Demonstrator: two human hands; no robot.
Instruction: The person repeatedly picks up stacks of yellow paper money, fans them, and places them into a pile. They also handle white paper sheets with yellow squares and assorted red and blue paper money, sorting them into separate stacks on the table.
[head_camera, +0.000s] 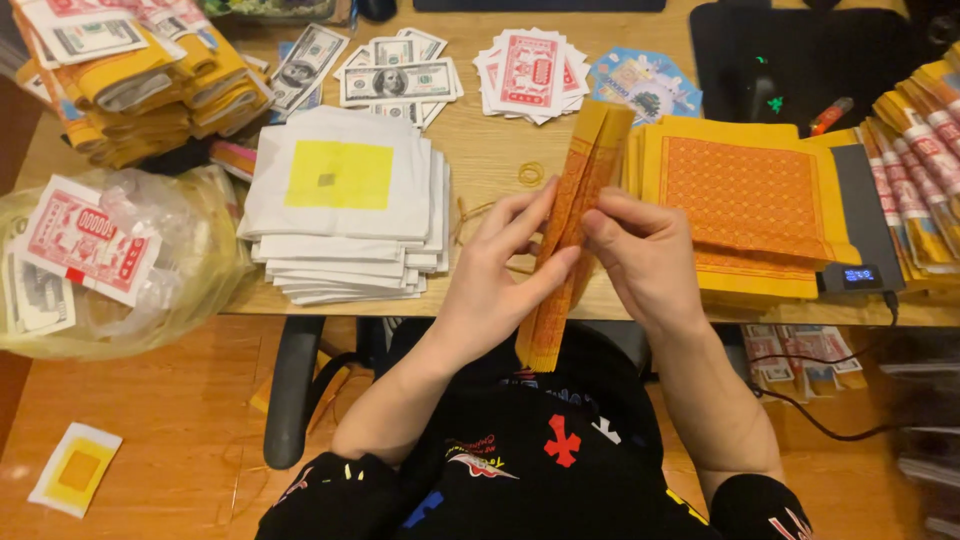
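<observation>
A wooden desk (490, 160) fills the far half of the view, crowded with stacks of paper. On the right lies a wide pile of yellow sheets with orange patterned centres (745, 205), resting partly on a grey scale with a lit blue display (862, 272). On the left sits a thick stack of white sheets with a yellow square (345, 205) on top. At the far left is a heap of folded yellow bundles (150, 80), and nearer, a clear plastic bag (120, 265) holding red-and-white printed notes. Along the far edge lie fanned banknote-style papers (395, 80) and a fan of red-and-white notes (530, 72). A small rubber band (531, 173) lies on the bare wood.

In the centre, nearest the viewer, both hands hold a folded stack of orange-and-yellow paper (570, 230) upright on its edge, over the near rim of the desk. The left hand (495, 275) presses it from the left with fingers stretched long and thumb along the near side. The right hand (650, 260) grips it from the right, fingers curled, thumb pressed against the paper.
</observation>
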